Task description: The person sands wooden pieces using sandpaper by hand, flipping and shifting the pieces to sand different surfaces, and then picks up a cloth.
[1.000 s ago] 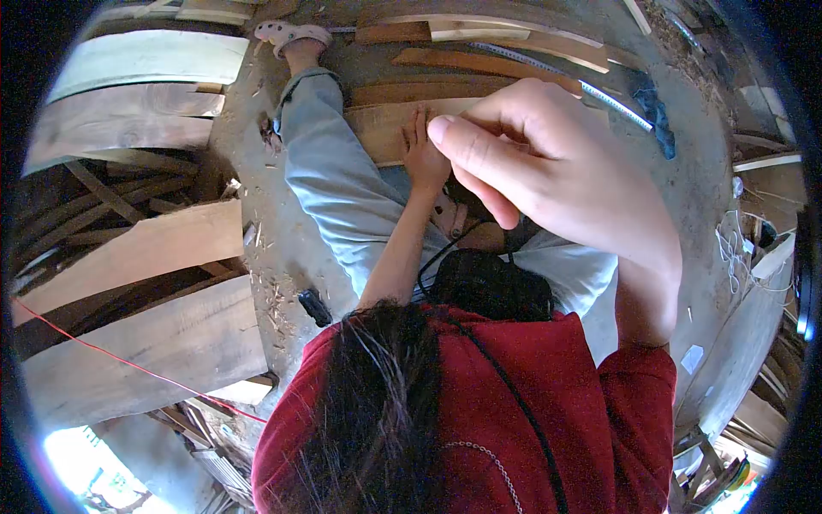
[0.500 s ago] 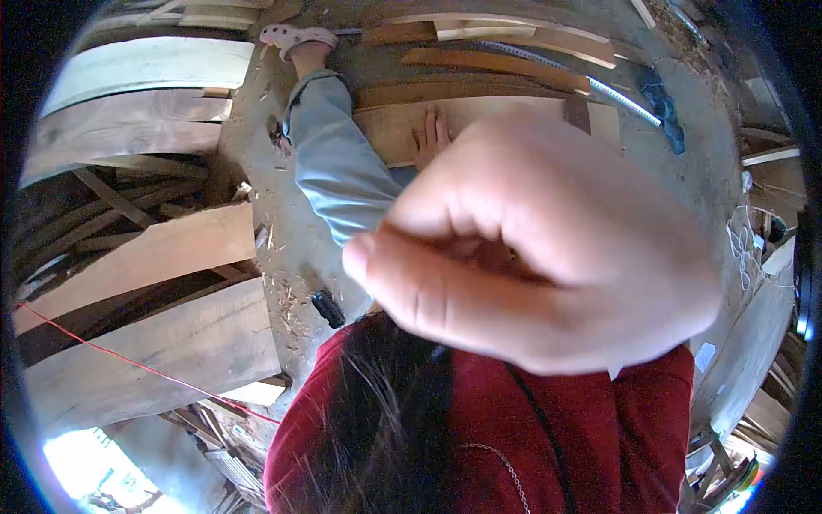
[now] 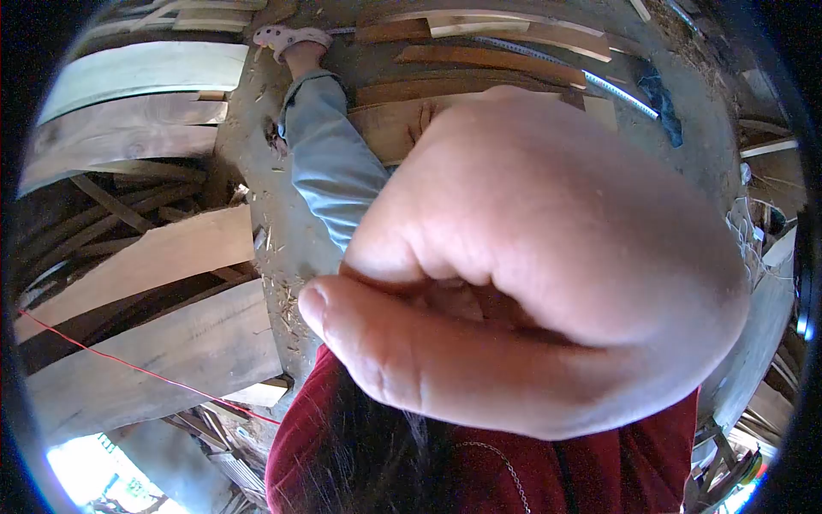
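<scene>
My right hand fills the middle of the view, very close to the camera. Its fingers are curled and the thumb lies along below them; whatever sits inside the curl, if anything, is hidden. Beyond it, a few fingertips of my left hand show, lying on a pale wooden board; the rest of that hand is covered by my right hand. A white measuring tape with markings stretches across the floor to the right of the boards.
Wide planks lie stacked along the left side, with a red cord across them. My leg in jeans and a pink clog extend forward. A dark blue cloth and white cables lie at the right.
My right hand has come nearer the camera and looks larger, its thumb shifting left and down. It now covers more of my left hand and the black object on the floor.
</scene>
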Action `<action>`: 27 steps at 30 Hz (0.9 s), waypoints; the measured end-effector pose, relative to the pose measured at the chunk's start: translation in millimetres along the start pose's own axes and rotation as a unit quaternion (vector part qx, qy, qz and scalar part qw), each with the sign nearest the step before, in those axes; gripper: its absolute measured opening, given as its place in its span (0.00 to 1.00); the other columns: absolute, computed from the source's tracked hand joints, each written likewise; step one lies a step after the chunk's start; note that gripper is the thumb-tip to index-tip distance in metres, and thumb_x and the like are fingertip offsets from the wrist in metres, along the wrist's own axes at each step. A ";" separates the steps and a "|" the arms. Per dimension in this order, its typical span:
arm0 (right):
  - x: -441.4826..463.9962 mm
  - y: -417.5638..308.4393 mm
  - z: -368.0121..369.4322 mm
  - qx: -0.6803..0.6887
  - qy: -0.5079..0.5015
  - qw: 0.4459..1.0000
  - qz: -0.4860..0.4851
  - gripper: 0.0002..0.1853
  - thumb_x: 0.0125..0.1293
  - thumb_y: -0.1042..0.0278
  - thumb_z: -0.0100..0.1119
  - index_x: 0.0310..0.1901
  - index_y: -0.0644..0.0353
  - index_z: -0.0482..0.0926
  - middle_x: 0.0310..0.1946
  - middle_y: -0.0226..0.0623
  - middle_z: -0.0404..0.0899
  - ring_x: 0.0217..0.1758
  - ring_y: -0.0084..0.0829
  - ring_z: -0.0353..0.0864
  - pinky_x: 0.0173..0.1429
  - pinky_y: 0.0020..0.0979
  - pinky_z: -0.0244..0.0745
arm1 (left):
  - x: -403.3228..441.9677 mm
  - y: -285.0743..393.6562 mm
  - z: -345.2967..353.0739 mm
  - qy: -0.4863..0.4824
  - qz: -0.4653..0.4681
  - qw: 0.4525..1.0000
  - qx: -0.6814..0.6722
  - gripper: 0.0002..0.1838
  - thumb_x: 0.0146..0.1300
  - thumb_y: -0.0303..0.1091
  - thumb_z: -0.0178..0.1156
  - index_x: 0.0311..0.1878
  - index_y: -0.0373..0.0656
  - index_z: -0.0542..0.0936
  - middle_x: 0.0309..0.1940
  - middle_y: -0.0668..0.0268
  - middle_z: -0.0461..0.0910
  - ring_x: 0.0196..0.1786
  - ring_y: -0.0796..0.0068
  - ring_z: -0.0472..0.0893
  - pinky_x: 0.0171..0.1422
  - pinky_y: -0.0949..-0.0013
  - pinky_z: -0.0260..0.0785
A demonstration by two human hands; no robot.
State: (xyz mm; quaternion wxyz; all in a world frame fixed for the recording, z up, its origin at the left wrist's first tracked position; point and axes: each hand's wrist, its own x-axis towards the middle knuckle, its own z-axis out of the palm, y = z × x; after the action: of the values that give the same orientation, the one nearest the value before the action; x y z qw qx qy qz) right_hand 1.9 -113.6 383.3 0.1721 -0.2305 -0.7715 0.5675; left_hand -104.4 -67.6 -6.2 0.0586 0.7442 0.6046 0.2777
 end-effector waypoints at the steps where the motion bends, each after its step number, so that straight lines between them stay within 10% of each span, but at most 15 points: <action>1: -1.5 0.1 1.1 0.003 0.007 1.000 0.003 0.25 0.72 0.59 0.48 0.15 0.60 0.70 0.08 0.27 0.66 0.11 0.18 0.62 0.18 0.25 0.54 | 0.4 -0.3 -0.2 0.000 -0.001 1.000 0.000 0.25 0.65 0.39 0.48 0.65 0.43 0.66 0.69 0.59 0.61 0.72 0.57 0.59 0.73 0.45 0.46; 16: -72.0 80.0 -47.8 -0.004 0.254 0.949 0.186 0.27 0.67 0.49 0.45 0.16 0.60 0.72 0.11 0.30 0.72 0.17 0.22 0.73 0.27 0.26 0.66 | 9.2 7.0 8.5 0.002 -0.001 1.000 -0.014 0.23 0.66 0.34 0.47 0.64 0.42 0.65 0.69 0.58 0.61 0.71 0.54 0.60 0.72 0.44 0.48; 20: -127.4 144.2 -52.0 -0.049 0.437 0.842 0.311 0.24 0.70 0.54 0.47 0.18 0.59 0.70 0.13 0.26 0.69 0.18 0.17 0.71 0.25 0.22 0.63 | 10.1 6.4 11.6 0.005 0.002 1.000 0.010 0.23 0.66 0.36 0.46 0.65 0.44 0.65 0.69 0.59 0.61 0.70 0.54 0.60 0.71 0.44 0.50; 27: -219.4 259.7 -36.9 -0.248 0.512 0.602 0.561 0.21 0.67 0.48 0.45 0.35 0.55 0.83 0.26 0.47 0.82 0.36 0.51 0.82 0.46 0.46 0.76 | 10.2 1.7 22.4 -0.008 -0.020 1.000 0.011 0.24 0.67 0.37 0.44 0.66 0.47 0.66 0.69 0.61 0.61 0.71 0.59 0.60 0.73 0.48 0.46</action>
State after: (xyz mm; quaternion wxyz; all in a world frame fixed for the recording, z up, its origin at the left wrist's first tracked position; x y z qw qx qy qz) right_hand 246.1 -140.3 145.4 0.1230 -0.9045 -0.3874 0.1289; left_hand -90.9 -53.0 -20.8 0.0612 0.7348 0.6219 0.2636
